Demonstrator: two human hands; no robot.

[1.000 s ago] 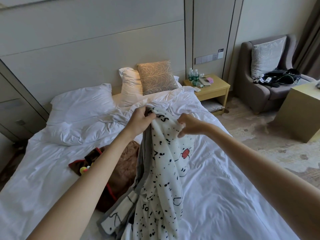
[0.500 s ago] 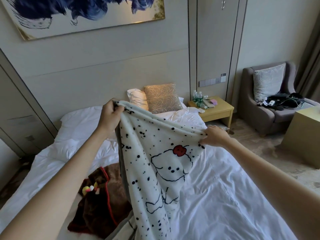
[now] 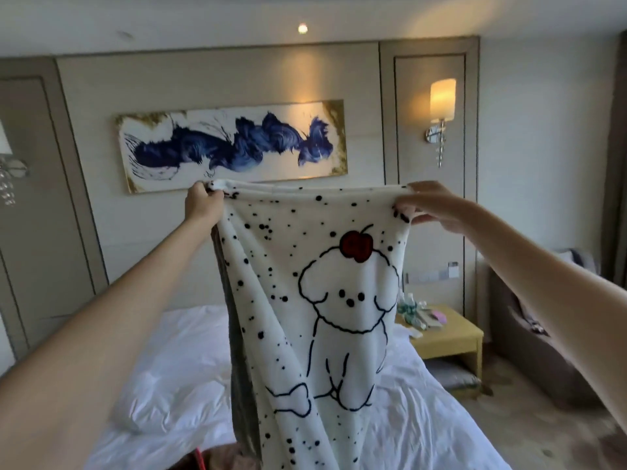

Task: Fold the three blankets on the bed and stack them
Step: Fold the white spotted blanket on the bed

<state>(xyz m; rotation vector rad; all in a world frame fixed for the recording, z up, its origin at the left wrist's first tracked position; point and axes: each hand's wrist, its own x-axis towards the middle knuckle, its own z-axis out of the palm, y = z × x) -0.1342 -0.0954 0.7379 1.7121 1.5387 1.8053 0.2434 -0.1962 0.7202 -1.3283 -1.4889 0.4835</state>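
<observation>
A white blanket point(image 3: 298, 273) with black dots, a drawn dog and a red apple hangs in front of me, held up high over the bed point(image 3: 176, 378). My left hand point(image 3: 201, 205) grips its top left corner. My right hand point(image 3: 428, 207) pinches the top right corner. The top edge is stretched between both hands, and a grey underside shows along the left fold. A brown blanket point(image 3: 220, 462) with a red edge peeks out at the bottom, mostly hidden. A third blanket is not visible.
White pillows point(image 3: 190, 330) lie at the head of the bed. A yellow nightstand point(image 3: 448, 337) with bottles stands to the right, a grey armchair point(image 3: 529, 340) beyond it. A blue painting point(image 3: 234, 144) and a lit wall lamp point(image 3: 442, 100) hang on the wall.
Both hands have lifted the white blanket from low over the bed up to head height and moved apart, spreading its top edge. The view has tilted up toward the wall.
</observation>
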